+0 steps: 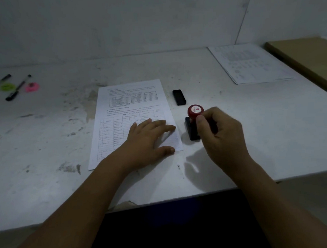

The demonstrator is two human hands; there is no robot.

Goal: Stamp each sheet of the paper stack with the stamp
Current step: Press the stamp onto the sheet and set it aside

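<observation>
A printed sheet with tables, the top of the paper stack (120,114), lies in the middle of the white table. My left hand (150,139) rests flat on its lower right part, fingers spread. Just right of the sheet stands the stamp (193,120), with a black base and a red knob marked TOP. My right hand (222,136) grips its handle from the right, and the base sits on the table beside the paper. A small black block, perhaps the stamp's cover (179,97), lies behind it.
A second pile of printed sheets (250,62) lies at the back right, next to a brown board (307,57). Two pens (17,88) and round green and pink stickers (31,87) lie at the far left. The table's front edge (163,200) runs just below my forearms.
</observation>
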